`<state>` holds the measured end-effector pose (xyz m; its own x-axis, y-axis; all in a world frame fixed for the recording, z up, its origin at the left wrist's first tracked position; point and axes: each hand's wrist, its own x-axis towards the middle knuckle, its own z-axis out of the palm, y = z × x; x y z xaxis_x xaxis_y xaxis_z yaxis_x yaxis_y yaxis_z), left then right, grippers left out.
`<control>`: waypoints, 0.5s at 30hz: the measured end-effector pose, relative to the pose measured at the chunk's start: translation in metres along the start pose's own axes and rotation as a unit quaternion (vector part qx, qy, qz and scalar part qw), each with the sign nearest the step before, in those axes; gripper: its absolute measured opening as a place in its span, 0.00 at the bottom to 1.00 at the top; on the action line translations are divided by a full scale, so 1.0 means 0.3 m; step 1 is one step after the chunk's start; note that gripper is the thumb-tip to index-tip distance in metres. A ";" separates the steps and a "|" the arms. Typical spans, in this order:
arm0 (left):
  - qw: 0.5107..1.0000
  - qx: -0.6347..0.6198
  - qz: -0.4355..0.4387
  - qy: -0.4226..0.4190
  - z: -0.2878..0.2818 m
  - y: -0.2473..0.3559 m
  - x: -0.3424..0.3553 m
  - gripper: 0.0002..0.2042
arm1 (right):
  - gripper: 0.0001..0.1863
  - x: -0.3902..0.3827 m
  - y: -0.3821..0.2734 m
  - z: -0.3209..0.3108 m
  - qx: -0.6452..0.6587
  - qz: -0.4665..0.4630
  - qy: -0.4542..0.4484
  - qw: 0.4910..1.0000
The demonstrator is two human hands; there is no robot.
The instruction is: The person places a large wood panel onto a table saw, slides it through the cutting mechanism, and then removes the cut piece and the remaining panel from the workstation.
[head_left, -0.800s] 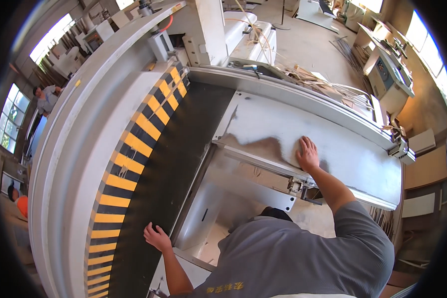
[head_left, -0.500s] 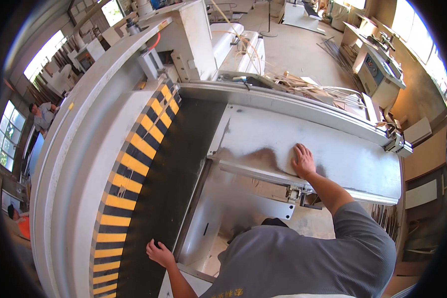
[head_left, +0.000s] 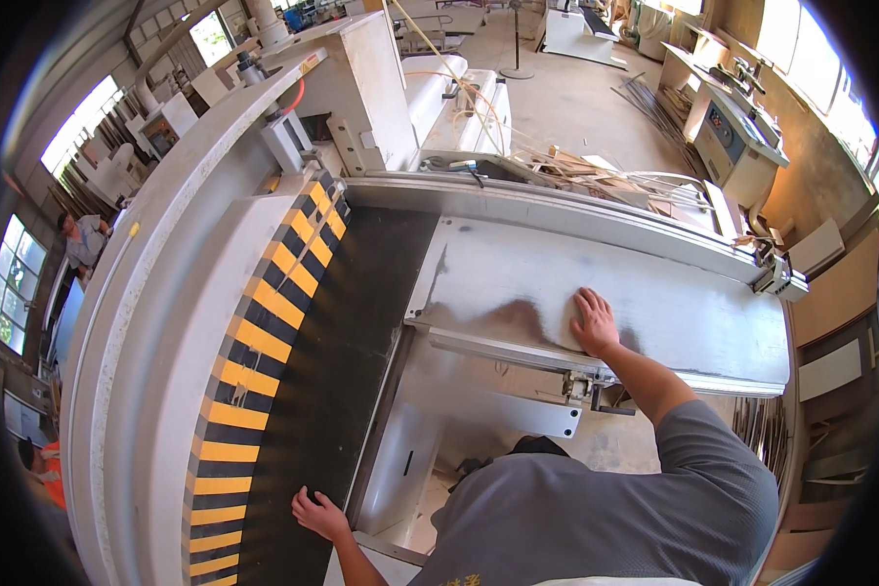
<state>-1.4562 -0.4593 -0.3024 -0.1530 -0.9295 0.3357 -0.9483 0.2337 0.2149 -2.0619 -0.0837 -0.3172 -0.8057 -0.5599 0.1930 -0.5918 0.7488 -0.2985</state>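
The right hand (head_left: 594,324) is lying open, palm down, on the grey metal side table (head_left: 698,311), which is extending to the right of the black machine bed (head_left: 356,313). Its fingers are reaching forward, only slightly spread, and gripping nothing; this flat placing is probably steadying the arm as the person in the grey shirt (head_left: 606,513) is leaning in from the bed's right.

The left hand (head_left: 320,515) is staying clear of any object, half open over the near part of the bed by its right edge, fingers loosely bent. It may be resting there for balance, but the overhead view is making the contact hard to judge.

Along the bed's left side, a yellow-and-black striped beam (head_left: 247,377) is running lengthwise, its stripes presumably warning hands away. A metal fence rail (head_left: 557,213) is crossing the bed's far end and continuing rightward behind the table, likely giving a straight edge. Past that rail, to the bed's far right, thin scrap strips (head_left: 610,174) are lying heaped, apparently set aside from the working surfaces.
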 end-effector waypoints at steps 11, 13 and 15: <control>1.000 -0.001 0.002 0.003 0.000 -0.010 0.005 0.14 | 0.31 0.006 -0.017 -0.003 0.002 0.001 -0.006 1.000; 1.000 0.001 0.005 0.004 0.000 -0.009 0.007 0.14 | 0.31 0.002 -0.013 -0.001 0.003 0.004 -0.006 1.000; 1.000 0.000 0.006 0.004 0.005 0.000 0.012 0.14 | 0.31 -0.003 0.001 0.004 -0.005 0.008 -0.004 1.000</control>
<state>-1.4571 -0.4629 -0.3026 -0.1631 -0.9242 0.3453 -0.9462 0.2457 0.2107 -2.0614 -0.0834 -0.3186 -0.8152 -0.5502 0.1809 -0.5787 0.7616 -0.2915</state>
